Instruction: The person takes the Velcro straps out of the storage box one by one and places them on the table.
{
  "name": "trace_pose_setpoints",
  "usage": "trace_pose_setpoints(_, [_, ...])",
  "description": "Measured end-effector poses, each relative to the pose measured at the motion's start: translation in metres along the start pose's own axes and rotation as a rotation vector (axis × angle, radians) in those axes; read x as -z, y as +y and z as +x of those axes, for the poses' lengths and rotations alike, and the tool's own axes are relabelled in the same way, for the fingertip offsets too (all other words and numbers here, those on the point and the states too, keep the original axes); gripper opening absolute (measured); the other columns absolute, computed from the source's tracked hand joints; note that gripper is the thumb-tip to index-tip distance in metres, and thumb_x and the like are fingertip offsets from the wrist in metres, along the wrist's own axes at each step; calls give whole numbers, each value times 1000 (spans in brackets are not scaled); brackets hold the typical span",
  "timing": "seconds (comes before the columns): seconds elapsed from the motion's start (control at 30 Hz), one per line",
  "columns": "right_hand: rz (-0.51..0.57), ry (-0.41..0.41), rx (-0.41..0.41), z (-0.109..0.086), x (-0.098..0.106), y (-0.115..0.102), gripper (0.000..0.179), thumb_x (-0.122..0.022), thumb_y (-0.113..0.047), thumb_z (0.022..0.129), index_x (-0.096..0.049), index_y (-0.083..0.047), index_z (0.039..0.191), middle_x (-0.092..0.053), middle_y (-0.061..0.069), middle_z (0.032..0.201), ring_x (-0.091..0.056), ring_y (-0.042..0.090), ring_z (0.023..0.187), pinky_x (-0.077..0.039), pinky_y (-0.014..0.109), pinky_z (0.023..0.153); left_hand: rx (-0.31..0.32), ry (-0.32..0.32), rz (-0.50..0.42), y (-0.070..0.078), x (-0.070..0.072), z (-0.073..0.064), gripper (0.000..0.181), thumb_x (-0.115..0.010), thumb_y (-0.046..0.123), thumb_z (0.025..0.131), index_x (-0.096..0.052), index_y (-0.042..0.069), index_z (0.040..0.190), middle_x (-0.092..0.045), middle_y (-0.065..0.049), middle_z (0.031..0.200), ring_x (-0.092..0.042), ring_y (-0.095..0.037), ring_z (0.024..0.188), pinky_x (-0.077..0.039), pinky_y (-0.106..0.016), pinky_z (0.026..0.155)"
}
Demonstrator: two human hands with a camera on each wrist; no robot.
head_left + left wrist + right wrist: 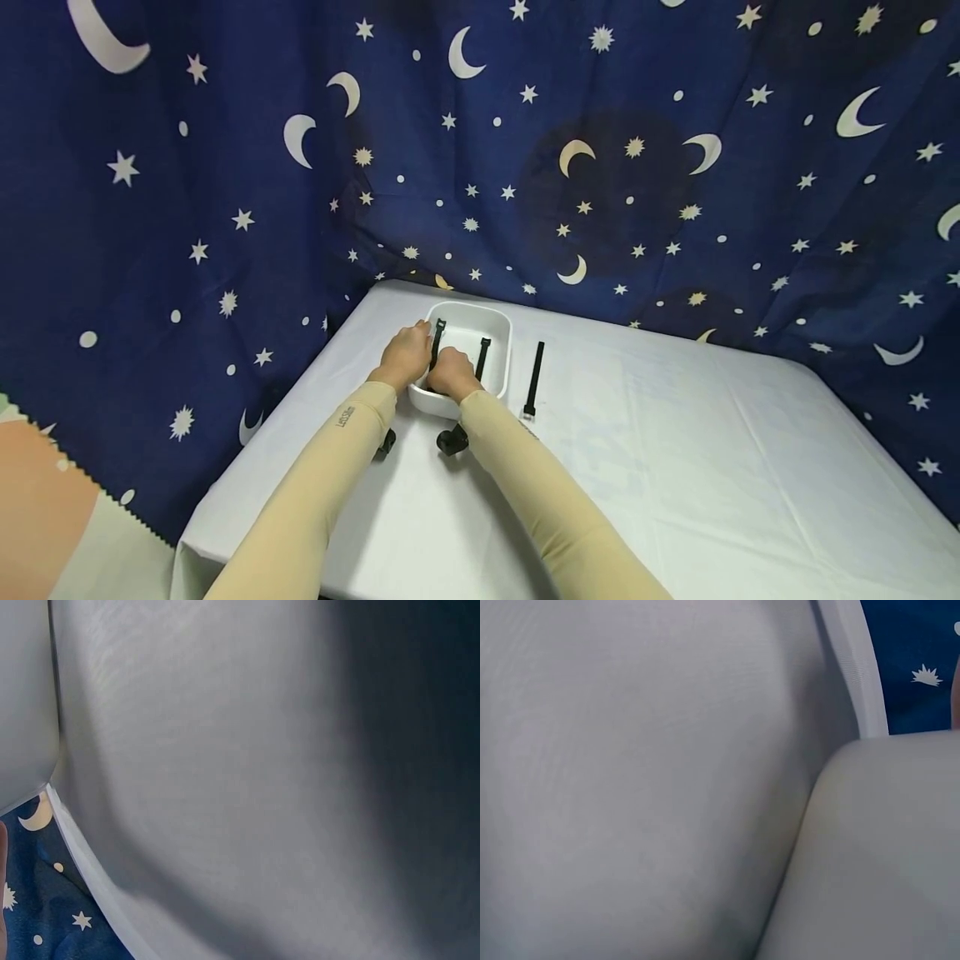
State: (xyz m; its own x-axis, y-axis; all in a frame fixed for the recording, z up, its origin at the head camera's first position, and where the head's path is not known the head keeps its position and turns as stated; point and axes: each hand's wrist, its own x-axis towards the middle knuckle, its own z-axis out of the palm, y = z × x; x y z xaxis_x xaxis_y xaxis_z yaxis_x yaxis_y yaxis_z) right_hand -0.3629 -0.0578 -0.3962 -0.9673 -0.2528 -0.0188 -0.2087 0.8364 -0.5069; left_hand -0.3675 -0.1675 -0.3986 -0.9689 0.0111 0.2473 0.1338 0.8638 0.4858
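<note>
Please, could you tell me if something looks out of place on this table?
One black strap lies on the white table, outside the white bin, while two similar straps show inside, so it may be out of place.

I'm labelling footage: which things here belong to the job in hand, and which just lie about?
Likely the job:
white, rounded rectangular tub
narrow black strap between left hand and right hand
second black strap in the tub

Likely just about:
loose black strap outside, possibly needed too
blue star-patterned fabric curtain
</note>
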Motion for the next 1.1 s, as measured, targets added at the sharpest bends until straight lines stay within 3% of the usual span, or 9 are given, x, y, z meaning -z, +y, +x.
trace_pose_setpoints(0.27, [2, 47, -17, 4, -1, 3, 19, -74, -5, 76, -69, 2, 93, -73, 20, 101, -66, 31, 87, -59, 44, 83, -12, 4, 36, 0, -2, 2, 40, -46, 14, 106, -52, -2, 142, -52, -21, 148, -59, -38, 128, -51, -48, 106])
trace_pose_setpoints(0.43, [22, 50, -31, 3, 1, 4, 13, -68, -1, 81, -68, 2, 94, -72, 18, 98, -64, 28, 81, -59, 40, 74, -6, 9, 30, 1, -2, 1, 41, -46, 14, 106, -51, -2, 143, -52, -21, 148, -58, -38, 128, -51, -49, 106])
trace_pose_setpoints(0.8, [35, 66, -21, -2, 4, 6, 3, -67, 0, 78, -66, -1, 81, -70, 15, 84, -56, 23, 69, -50, 31, 59, -25, 48, 37, -1, -6, -1, 38, -48, 11, 104, -55, -3, 138, -53, -21, 146, -59, -39, 127, -52, -50, 105])
trace_pose_setpoints(1.1, [57, 81, -1, -4, 8, 7, 14, -69, -1, 77, -59, -6, 69, -64, 10, 73, -52, 22, 64, -44, 28, 53, -21, 38, 41, -1, -5, -1, 37, -46, 11, 105, -55, -2, 138, -53, -21, 147, -61, -41, 124, -53, -52, 102])
